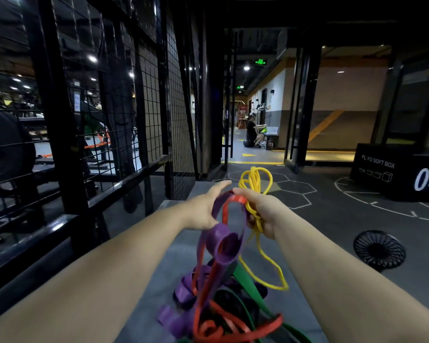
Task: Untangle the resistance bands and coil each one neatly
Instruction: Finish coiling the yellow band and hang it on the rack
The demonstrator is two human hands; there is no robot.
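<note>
Heaped closest to the lens, flat rubbery resistance bands lie knotted together on a grey matte platform, and several strands rise from the heap to the person's hands. The right hand has its fingers curled round a thin yellow band. Its thumb pins the top of a narrow red band that arches in a loop. Bunched yellow loops stick up beyond the knuckles, and a long slack loop hangs below the wrist. The left hand is spread, fingers straight and blurred. Its palm lies against a wide purple band, which curls into a ribbon-like roll just beneath. A broad green band runs flat down into the heap. To the right, a round black floor fan sits on the dark floor. Farther off stands a black plyo box printed "PLYO SOFT BOX". A black wire mesh partition stands on the left.
</note>
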